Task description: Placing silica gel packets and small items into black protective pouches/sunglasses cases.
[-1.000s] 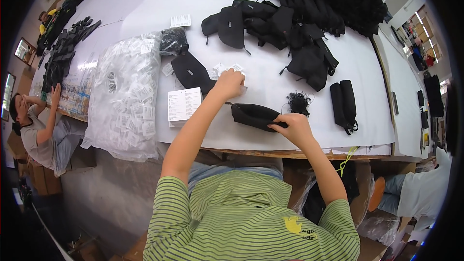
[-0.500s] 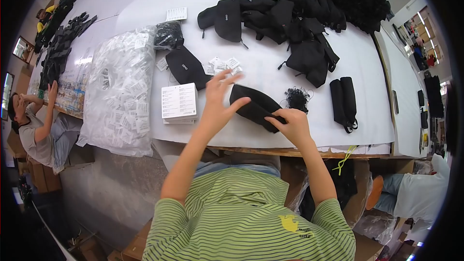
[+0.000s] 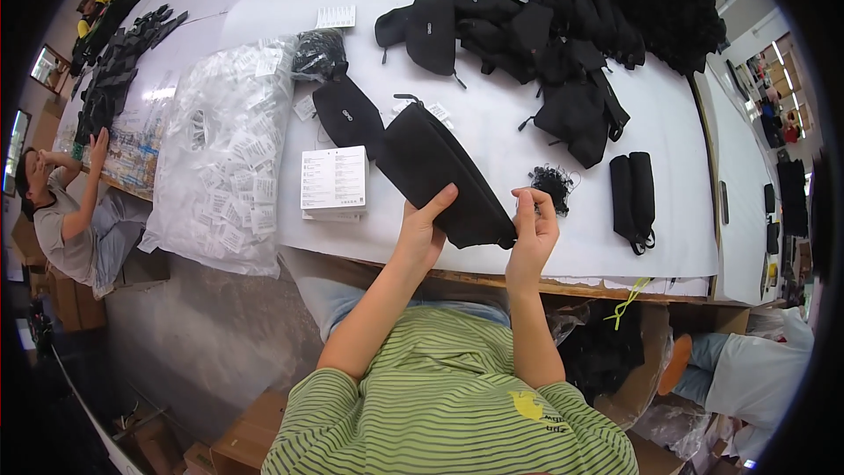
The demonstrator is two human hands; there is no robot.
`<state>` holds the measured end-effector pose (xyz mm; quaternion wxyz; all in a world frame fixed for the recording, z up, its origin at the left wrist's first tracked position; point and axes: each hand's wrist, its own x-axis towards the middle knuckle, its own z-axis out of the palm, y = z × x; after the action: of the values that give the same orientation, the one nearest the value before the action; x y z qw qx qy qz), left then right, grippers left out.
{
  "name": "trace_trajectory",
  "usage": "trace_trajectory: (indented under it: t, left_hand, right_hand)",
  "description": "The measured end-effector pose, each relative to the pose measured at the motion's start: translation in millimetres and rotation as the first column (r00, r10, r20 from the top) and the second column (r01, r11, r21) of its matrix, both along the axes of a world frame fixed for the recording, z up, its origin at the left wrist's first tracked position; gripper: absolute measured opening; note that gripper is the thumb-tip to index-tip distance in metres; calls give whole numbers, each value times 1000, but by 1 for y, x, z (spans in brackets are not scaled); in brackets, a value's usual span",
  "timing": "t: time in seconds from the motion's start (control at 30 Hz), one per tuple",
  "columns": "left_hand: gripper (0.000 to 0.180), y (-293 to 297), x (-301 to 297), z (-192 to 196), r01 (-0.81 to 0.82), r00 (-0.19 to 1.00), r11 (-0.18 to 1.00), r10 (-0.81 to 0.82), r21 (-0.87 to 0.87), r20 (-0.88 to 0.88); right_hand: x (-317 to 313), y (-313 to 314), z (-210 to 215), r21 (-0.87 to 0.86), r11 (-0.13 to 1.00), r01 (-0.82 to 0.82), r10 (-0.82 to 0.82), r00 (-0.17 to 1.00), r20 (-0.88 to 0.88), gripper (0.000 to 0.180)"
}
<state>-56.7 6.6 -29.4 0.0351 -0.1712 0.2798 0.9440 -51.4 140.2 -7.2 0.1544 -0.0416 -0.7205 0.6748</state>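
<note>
Black pouch (image 3: 431, 163) is held up over the table (image 3: 497, 136), close to the front edge, tilted w/ its far end up-left. L hand (image 3: 425, 233) is clamped on it, thumb flat across the face; R hand (image 3: 534, 233) is at the near R corner, thumb & fingers bent close, can't tell if they're gripping. Zip tab (image 3: 408, 97) pokes out at the far end. To do it well, I'd say: firm L grip w/o crushing, R fingertips right on the corner, & keep the long edge straight so the cloth doesn't bunch.

Containers: big clear bag (image 3: 171, 230) is stuffed w/ white tags (image 3: 233, 180). Small clear bag (image 3: 319, 53), by its far R corner, has something black inside, prob. cords. Carton (image 3: 639, 384) below the table, R side, w/ black stuff (image 3: 607, 340), type unclear. Pouch's inside: can't see.
</note>
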Motion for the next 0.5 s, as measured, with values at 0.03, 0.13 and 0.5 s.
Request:
trace_trajectory:
  t: [0.03, 0.13, 0.5]
  left_hand:
    - [43, 0, 3, 0, -23, 1000, 999, 23, -35, -2]
    - [39, -8, 7, -2, 21, 999, 998, -24, -59, -42]
    - [43, -18, 12, 5, 430, 899, 889, -437, -157, -17]
  right_hand:
    - [1, 1, -7, -247, 969, -14, 39, 994, 97, 11]
    - [6, 0, -18, -483, 876, -4, 127, 967, 222, 17]
    - [-18, 18, 2, -296, 910, -290, 348, 922, 167, 31]
